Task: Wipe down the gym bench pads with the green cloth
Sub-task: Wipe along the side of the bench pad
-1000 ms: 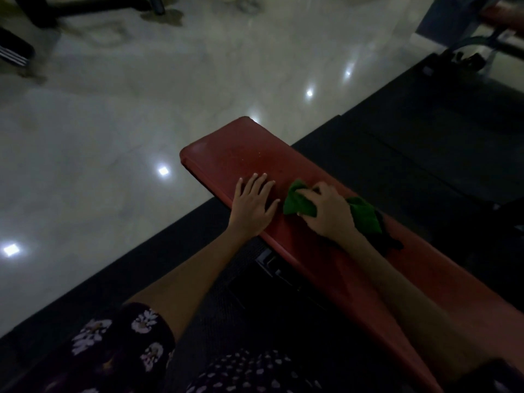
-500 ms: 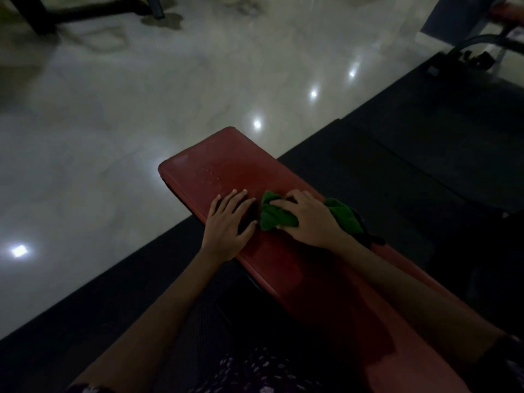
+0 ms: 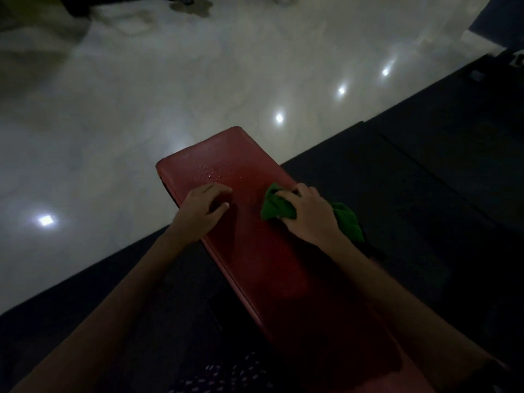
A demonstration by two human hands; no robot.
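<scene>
A long red bench pad runs from the centre down to the lower right in the dim head view. Small wet drops dot its far end. The bunched green cloth lies on the pad's right side, and my right hand grips it with fingers curled over the top. A tail of the cloth hangs out behind that hand over the pad's right edge. My left hand rests on the pad near its left edge, fingers loosely bent, holding nothing.
Dark rubber matting covers the floor to the right of the bench and beneath it. Pale glossy tile with bright light reflections spreads to the left and beyond. Dark equipment shows at the far right edge.
Both hands have slid farther along the pad toward its far end. The right hand carried the cloth over to the right edge. My left fingers went from flat to loosely bent.
</scene>
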